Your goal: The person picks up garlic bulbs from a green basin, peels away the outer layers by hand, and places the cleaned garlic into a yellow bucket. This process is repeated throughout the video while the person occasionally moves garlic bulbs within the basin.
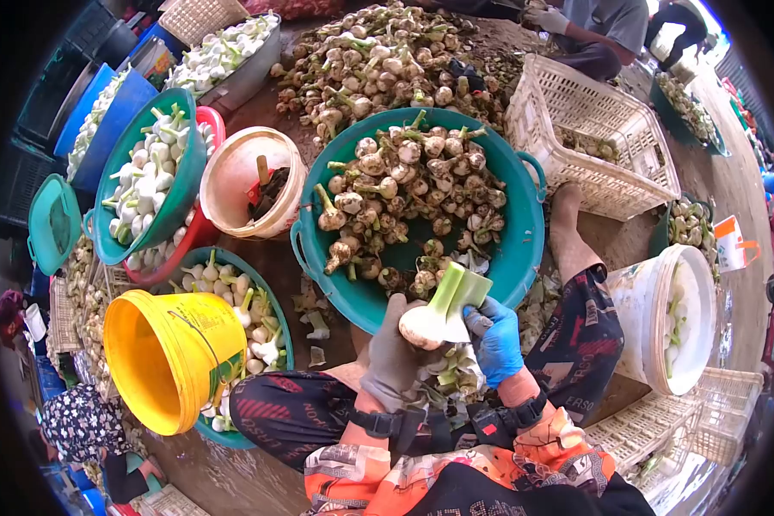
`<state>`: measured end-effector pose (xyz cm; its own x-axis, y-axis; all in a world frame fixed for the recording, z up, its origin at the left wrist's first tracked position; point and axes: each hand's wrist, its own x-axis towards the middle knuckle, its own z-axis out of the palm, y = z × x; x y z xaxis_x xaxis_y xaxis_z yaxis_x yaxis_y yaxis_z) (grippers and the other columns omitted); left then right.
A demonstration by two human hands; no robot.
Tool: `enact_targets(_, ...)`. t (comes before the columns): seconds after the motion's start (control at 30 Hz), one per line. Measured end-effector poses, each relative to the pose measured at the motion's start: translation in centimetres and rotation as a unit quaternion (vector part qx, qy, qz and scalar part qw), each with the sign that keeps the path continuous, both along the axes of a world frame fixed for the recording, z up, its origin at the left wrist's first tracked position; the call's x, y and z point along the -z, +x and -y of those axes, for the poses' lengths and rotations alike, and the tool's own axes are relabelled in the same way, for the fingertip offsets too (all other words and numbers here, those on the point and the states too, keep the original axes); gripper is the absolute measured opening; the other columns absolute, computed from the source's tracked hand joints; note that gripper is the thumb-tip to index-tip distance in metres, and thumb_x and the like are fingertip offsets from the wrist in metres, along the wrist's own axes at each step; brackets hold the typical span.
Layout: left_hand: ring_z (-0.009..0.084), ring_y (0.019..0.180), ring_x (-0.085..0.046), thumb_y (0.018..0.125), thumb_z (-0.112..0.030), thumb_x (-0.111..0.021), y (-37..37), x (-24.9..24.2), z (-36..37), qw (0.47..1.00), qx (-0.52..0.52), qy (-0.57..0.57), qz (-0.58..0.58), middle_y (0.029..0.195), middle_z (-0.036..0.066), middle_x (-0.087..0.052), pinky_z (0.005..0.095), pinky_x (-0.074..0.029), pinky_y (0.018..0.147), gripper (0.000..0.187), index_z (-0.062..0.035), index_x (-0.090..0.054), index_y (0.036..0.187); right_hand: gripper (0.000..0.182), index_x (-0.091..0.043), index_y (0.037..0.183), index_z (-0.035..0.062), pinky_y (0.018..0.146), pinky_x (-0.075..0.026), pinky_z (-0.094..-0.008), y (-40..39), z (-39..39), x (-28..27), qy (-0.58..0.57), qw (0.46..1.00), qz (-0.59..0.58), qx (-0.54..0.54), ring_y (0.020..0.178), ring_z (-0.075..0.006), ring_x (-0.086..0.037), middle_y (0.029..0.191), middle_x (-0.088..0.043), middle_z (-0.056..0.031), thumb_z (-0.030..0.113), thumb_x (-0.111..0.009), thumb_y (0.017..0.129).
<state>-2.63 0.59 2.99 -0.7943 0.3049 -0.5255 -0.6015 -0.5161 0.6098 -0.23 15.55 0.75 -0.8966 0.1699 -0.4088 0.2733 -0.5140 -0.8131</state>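
A garlic bulb (pixel 421 328) with a thick, pale green stalk is held in front of me, above my lap. My left hand (pixel 391 353), in a grey glove, is wrapped round the bulb's left side. In a blue glove, my right hand (pixel 497 344) closes on the right side of the stalk, where a layer of leaf spreads out. Whether it also holds a tool is hidden. Just beyond both hands stands a green basin (pixel 525 249) with many unpeeled, soil-stained garlic bulbs (pixel 413 172). Loose peelings (pixel 456 374) lie below my hands.
A yellow bucket (pixel 168 353) lies tipped at left, by a green tub of cleaned bulbs (pixel 267 331). A white bucket (pixel 254 185) stands behind it, another (pixel 662 318) at right. A plastic crate (pixel 593 129) and garlic heap (pixel 361 64) are beyond. Another person (pixel 593 34) sits at top right.
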Motion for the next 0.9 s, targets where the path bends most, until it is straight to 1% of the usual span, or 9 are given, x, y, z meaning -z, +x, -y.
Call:
enact_targets(0.07, 0.0165, 0.082, -0.063, 0.091, -0.042, -0.052, -0.2, 2.4, 0.7, 0.99, -0.064, -0.067, 0.102, 0.102, 0.01, -0.061, 0.0285, -0.053, 0.066, 0.046, -0.0006, -0.055, 0.111, 0.021, -0.064, 0.109, -0.0025, 0.076, -0.051, -0.0249, 0.4, -1.0, 0.2, 0.12, 0.991, -0.04, -0.039, 0.083, -0.0085, -0.058, 0.094, -0.066, -0.003, 0.002, -0.056, 0.09)
enact_targets(0.17, 0.0138, 0.091, -0.057, 0.089, -0.027, -0.058, 1.3, 0.8, -0.2, 0.992, 0.002, -0.085, -0.098, 0.109, 0.007, -0.056, 0.0255, -0.047, 0.078, 0.042, 0.0005, -0.051, 0.12, 0.02, -0.064, 0.108, -0.0014, 0.075, -0.05, -0.0248, 1.3, -1.0, -0.2, 0.271, 0.952, -0.051, -0.134, 0.081, -0.0077, -0.057, 0.089, -0.066, -0.0016, 0.003, -0.056, 0.091)
enact_targets(0.23, 0.0112, 0.086, -0.056, 0.088, -0.011, -0.06, 2.3, -0.5, -1.6, 0.955, 0.017, -0.245, -0.167, 0.102, 0.004, -0.058, 0.0236, -0.047, 0.077, 0.03, 0.0005, -0.055, 0.115, 0.023, -0.061, 0.113, -0.0024, 0.072, -0.051, -0.025, 1.7, 0.4, 0.3, 0.136, 0.984, -0.009, -0.111, 0.079, -0.0094, -0.06, 0.095, -0.066, -0.0051, 0.003, -0.056, 0.091)
enact_targets(0.37, 0.0179, 0.082, -0.064, 0.094, -0.021, -0.055, 1.0, 3.1, -0.1, 0.897, -0.021, -0.321, -0.303, 0.091, 0.008, -0.065, 0.0263, -0.052, 0.067, 0.023, 0.0001, -0.063, 0.095, 0.03, -0.052, 0.122, -0.0024, 0.072, -0.054, -0.0283, 1.9, 0.4, 1.3, -0.139, 0.987, 0.071, -0.042, 0.083, -0.0154, -0.063, 0.1, -0.063, -0.0077, 0.007, -0.052, 0.094)
enact_targets(0.43, 0.0306, 0.097, -0.063, 0.093, -0.029, -0.053, 0.8, 2.0, 0.1, 0.97, -0.173, 0.16, -0.052, 0.102, 0.013, -0.063, 0.0461, -0.05, 0.087, 0.029, -0.0024, -0.063, 0.098, 0.031, -0.05, 0.123, -0.0022, 0.073, -0.055, -0.0304, 1.7, -1.4, -0.5, -0.15, 0.987, 0.059, 0.01, 0.082, -0.0166, -0.064, 0.1, -0.063, -0.0075, 0.01, -0.05, 0.095)
enact_targets(0.47, 0.0381, 0.11, -0.057, 0.095, -0.043, -0.045, 0.8, 2.9, 0.9, 0.966, -0.147, 0.198, -0.076, 0.111, 0.015, -0.062, 0.0573, -0.045, 0.093, 0.045, -0.003, -0.064, 0.106, 0.031, -0.05, 0.124, -0.0024, 0.076, -0.055, -0.0305, 1.7, -2.1, -2.3, -0.172, 0.981, 0.074, 0.044, 0.085, -0.0173, -0.065, 0.102, -0.063, -0.0083, 0.01, -0.049, 0.095)
enact_targets(0.6, 0.0366, 0.129, -0.042, 0.095, -0.044, -0.04, -0.8, 3.4, 2.3, 0.917, -0.123, 0.376, -0.056, 0.13, 0.015, -0.055, 0.0596, -0.039, 0.1, 0.051, -0.0044, -0.059, 0.122, 0.034, -0.05, 0.123, -0.0057, 0.083, -0.052, -0.0294, 5.5, -4.8, -3.0, 0.071, 0.996, -0.045, -0.003, 0.092, -0.0163, -0.063, 0.107, -0.063, -0.0091, 0.014, -0.052, 0.095)
enact_targets(0.8, 0.0346, 0.116, -0.053, 0.095, -0.037, -0.044, -2.2, 3.7, 3.7, 0.933, -0.247, 0.26, -0.027, 0.122, 0.012, -0.058, 0.0513, -0.049, 0.09, 0.042, -0.0064, -0.057, 0.121, 0.022, -0.06, 0.106, -0.0048, 0.068, -0.047, -0.022, 7.2, -7.1, -3.9, 0.24, 0.966, 0.014, -0.097, 0.075, -0.0066, -0.056, 0.09, -0.063, -0.0015, 0.01, -0.049, 0.093)
enact_targets(0.9, 0.0305, 0.104, -0.06, 0.095, -0.034, -0.046, -2.5, 4.5, 4.7, 0.914, -0.356, 0.183, 0.061, 0.112, 0.01, -0.062, 0.0491, -0.052, 0.086, 0.037, -0.007, -0.059, 0.116, 0.018, -0.058, 0.099, -0.0032, 0.065, -0.047, -0.0217, 7.9, -6.4, -5.9, 0.171, 0.98, 0.035, 0.099, 0.07, -0.0076, -0.055, 0.079, -0.059, 0.0006, 0.007, -0.045, 0.094)
